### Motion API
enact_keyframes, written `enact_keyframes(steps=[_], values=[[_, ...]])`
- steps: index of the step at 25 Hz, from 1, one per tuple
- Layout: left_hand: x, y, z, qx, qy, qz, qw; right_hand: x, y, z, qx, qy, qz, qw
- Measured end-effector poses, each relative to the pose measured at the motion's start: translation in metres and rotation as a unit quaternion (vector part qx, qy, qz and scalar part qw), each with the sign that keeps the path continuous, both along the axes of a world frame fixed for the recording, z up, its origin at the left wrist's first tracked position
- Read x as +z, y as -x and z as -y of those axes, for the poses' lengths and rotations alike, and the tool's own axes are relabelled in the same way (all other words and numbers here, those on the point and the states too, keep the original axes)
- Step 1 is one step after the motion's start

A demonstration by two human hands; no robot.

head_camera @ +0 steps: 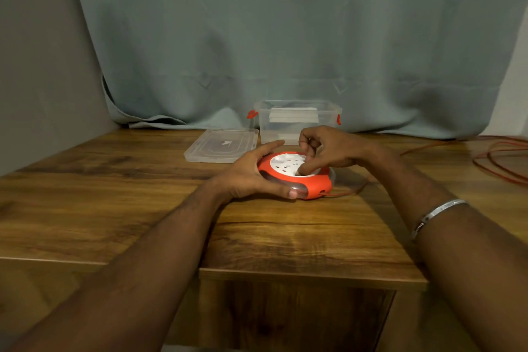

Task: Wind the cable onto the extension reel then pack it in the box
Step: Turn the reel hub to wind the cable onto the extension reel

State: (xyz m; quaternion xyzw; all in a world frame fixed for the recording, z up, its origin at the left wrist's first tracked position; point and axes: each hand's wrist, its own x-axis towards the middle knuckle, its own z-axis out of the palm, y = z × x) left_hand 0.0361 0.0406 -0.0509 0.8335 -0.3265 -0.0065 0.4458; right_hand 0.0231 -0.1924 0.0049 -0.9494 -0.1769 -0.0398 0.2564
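A round orange extension reel (315, 186) with a white socket face lies flat on the wooden table (114, 194). My left hand (251, 174) grips its left rim, thumb on the near edge. My right hand (328, 151) is on top of the white face, fingers curled and pinching at something there that I cannot make out. An orange cable (500, 163) leaves the reel's right side and lies in loose loops at the table's far right. Just behind the reel stands a clear plastic box (297, 120) with orange latches, open.
The box's clear lid (223, 146) lies flat to the left of the box. A grey-green curtain (285, 37) hangs behind the table. The table's near edge steps down in front of me. A metal bangle (437, 214) is on my right wrist.
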Motion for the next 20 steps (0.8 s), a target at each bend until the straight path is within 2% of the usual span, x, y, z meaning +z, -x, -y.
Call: enact_keyframes(steps=[9, 13, 16, 20], values=[[-0.001, -0.001, 0.000, -0.002, -0.009, 0.001, 1.000, -0.005, 0.002, -0.024, -0.042, 0.053, 0.068, 0.995], [0.000, 0.000, 0.000, -0.001, -0.008, -0.001, 1.000, 0.000, 0.003, -0.013, -0.004, -0.009, 0.098, 0.995], [0.001, 0.003, -0.001, -0.001, -0.004, -0.011, 1.000, 0.002, 0.003, -0.006, 0.043, -0.011, 0.045, 0.998], [0.002, 0.003, -0.001, -0.004, -0.009, -0.015, 1.000, 0.004, -0.002, -0.001, 0.058, 0.015, -0.046, 0.997]])
